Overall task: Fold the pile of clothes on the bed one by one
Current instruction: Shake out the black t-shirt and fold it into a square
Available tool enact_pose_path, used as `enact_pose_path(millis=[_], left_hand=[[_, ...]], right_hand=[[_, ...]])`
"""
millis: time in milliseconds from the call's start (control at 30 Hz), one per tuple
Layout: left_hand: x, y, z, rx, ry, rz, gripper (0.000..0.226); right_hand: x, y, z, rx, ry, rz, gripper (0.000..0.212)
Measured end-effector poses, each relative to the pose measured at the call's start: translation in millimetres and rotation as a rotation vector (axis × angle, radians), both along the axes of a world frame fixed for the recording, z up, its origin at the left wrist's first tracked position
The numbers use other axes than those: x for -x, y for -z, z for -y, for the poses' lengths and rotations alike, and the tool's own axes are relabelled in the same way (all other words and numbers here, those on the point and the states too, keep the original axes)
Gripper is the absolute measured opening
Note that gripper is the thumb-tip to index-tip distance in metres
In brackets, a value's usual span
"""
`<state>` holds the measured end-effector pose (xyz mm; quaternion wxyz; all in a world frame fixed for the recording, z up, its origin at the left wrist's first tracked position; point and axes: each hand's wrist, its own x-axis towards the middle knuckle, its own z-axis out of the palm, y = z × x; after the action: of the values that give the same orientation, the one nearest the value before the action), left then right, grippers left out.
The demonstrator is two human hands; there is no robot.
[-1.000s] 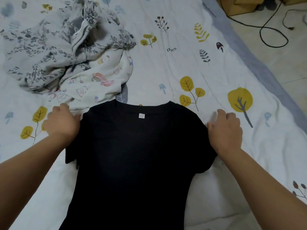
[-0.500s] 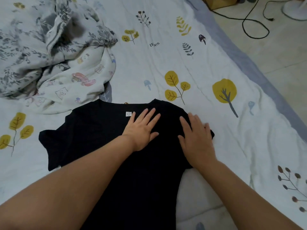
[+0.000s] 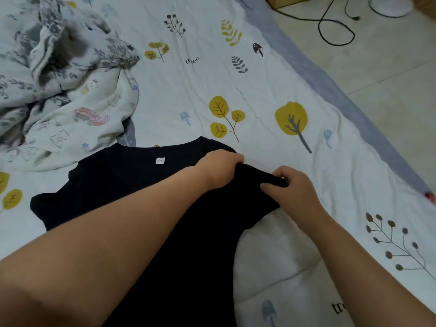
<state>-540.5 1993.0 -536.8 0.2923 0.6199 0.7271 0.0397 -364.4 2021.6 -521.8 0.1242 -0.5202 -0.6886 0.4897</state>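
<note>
While the black T-shirt [image 3: 132, 185] lies spread across the lower middle of the frame on the bed [image 3: 271, 86], both hands grip its sleeve at the right side. The left hand [image 3: 220, 165], reaching across the shirt from the lower left, has its fingers curled round a bunched fold of dark cloth near the shoulder. The right hand [image 3: 291, 187], just beside it to the right, pinches the same raised fold between thumb and curled fingers. A small white label [image 3: 160, 160] shows inside the neckline, which points toward the top of the frame; the other sleeve lies flat at the left edge of the shirt. In the upper left sits the pile of clothes [image 3: 61, 86], crumpled, a grey leaf-print piece over a white piece with cartoon prints, its lower edge just beside the shirt's collar. At the upper right a black cable [image 3: 335, 31] loops on the floor [image 3: 389, 74].
</note>
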Motion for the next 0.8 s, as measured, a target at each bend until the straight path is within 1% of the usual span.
enact_pose_path(millis=[67,133,200,233,333,367,433,500,533,567,600,633,667,733,767,800], left_hand=[[-0.9,-5.1,-2.1,0.004,-0.13,0.107,0.024],[0.1,-6.0,-1.8,0.011,-0.328,0.263,0.027],[1.5,-2.9,0.4,0.032,-0.512,0.438,0.03],[2.0,-1.3,2.4,0.033,-0.562,0.511,0.028],[4.5,-0.5,10.6,0.027,-0.606,0.657,0.017],[5.9,-1.6,13.1,0.035,-0.623,0.706,0.017],[11.3,-6.5,18.7,0.049,-0.682,0.81,0.022],[23.4,-10.0,27.0,0.05,-0.746,0.906,0.031],[30.7,-10.3,32.6,0.047,-0.775,0.939,0.035],[37.5,-8.9,38.1,0.035,-0.808,0.955,0.04],[43.4,-6.2,43.3,0.015,-0.855,0.945,0.046],[47.6,-3.0,48.5,-0.01,-0.912,0.897,0.05],[49.9,-0.7,53.6,-0.036,-0.952,0.815,0.052],[49.8,0.9,63.2,-0.067,-0.946,0.661,0.057],[48.2,0.9,67.5,-0.076,-0.907,0.607,0.061],[47.1,2.0,71.7,-0.078,-0.85,0.544,0.066]], right_hand=[[-7.4,3.6,-2.8,0.08,0.021,0.055,0.016],[-15.7,6.8,-2.1,0.193,0.007,0.089,0.02],[-18.4,4.5,4.2,0.235,0.012,0.018,0.008],[-17.6,3.6,8.1,0.229,0.039,-0.045,0.008],[-6.9,-4.7,22.7,0.127,0.108,-0.139,0.007],[-1.5,-7.8,31.2,0.091,0.109,-0.165,0.007],[12.4,-14.4,52.3,0.023,0.099,-0.203,0.018],[29.0,-21.6,75.0,0.075,-0.006,-0.246,0.026],[36.9,-23.7,85.1,0.167,-0.108,-0.256,0.025],[43.6,-22.2,93.4,0.282,-0.237,-0.226,0.024],[48.9,-22.7,99.8,0.386,-0.361,-0.153,0.025],[51.9,-19.8,104.2,0.43,-0.45,-0.069,0.031],[53.6,-17.5,106.7,0.415,-0.474,-0.013,0.033],[56.0,-13.3,107.1,0.24,-0.351,0.011,0.02],[55.8,-10.0,104.1,0.114,-0.264,0.031,0.014],[56.0,-7.5,99.5,-0.006,-0.192,0.084,0.013]])
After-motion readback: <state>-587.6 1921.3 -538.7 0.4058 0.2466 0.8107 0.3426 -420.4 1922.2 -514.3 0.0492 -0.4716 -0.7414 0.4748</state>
